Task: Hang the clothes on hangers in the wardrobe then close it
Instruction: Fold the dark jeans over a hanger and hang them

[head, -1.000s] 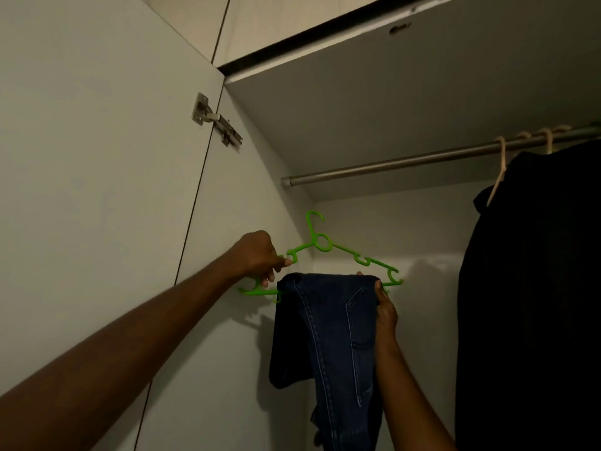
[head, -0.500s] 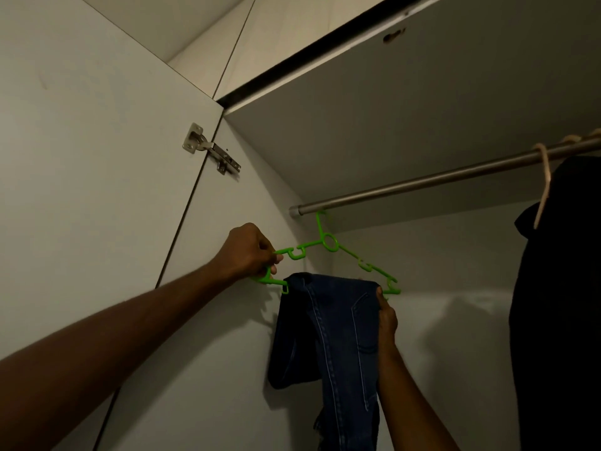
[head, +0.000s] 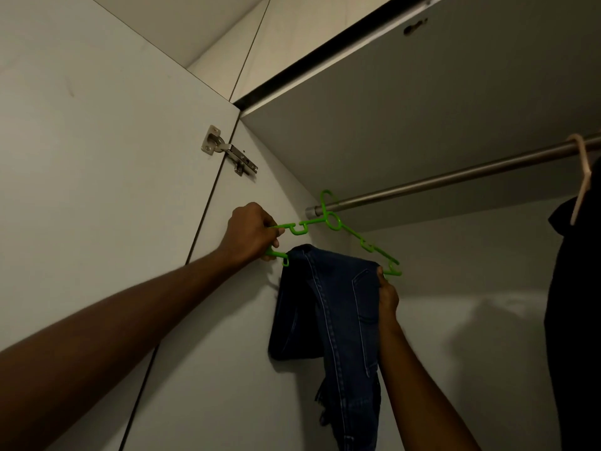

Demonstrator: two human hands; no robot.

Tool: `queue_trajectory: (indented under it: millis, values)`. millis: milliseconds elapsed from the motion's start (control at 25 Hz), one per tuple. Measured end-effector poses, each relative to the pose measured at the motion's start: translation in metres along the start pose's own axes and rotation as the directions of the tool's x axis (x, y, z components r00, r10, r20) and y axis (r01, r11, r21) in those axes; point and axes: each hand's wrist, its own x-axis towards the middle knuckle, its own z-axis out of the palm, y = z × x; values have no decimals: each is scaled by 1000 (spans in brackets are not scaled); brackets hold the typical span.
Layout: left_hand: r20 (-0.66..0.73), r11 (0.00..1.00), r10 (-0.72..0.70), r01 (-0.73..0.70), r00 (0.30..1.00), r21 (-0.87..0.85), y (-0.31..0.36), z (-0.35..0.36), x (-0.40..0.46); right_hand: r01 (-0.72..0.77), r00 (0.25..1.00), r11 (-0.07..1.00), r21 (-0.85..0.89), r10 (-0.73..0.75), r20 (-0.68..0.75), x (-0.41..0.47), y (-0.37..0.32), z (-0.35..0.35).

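A green plastic hanger (head: 333,221) has its hook over the left end of the metal rail (head: 455,177) inside the wardrobe. Dark blue jeans (head: 328,314) are folded over its lower bar and hang down. My left hand (head: 252,234) grips the hanger's left end. My right hand (head: 387,296) holds the jeans at the right side, just below the hanger's right tip; its fingers are partly hidden behind the denim.
The open wardrobe door (head: 97,190) with a metal hinge (head: 231,154) stands at the left. A shelf underside (head: 422,102) is above the rail. A dark garment (head: 575,304) on a cream hanger (head: 582,177) hangs at the far right.
Both hands lifted the hanger with the jeans upward. Its hook went from below the rail to over the rail's left end. The view tilted up and left.
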Motion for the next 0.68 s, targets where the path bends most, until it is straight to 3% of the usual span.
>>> queue_trajectory:
  millis: [200, 320, 680]
  values:
    - [-52, 1000, -13, 12, 999, -20, -1, 5, 16, -120, 992, 988, 97, 123, -26, 24, 0, 3]
    - [-77, 996, 34, -27, 996, 82, -1, 12, 23, -140, 984, 990, 30, 142, -107, 42, 16, -10]
    - [-170, 987, 28, 0, 985, 162, -15, 16, 17, -221, 974, 966, -136, 212, -79, 38, 39, -21]
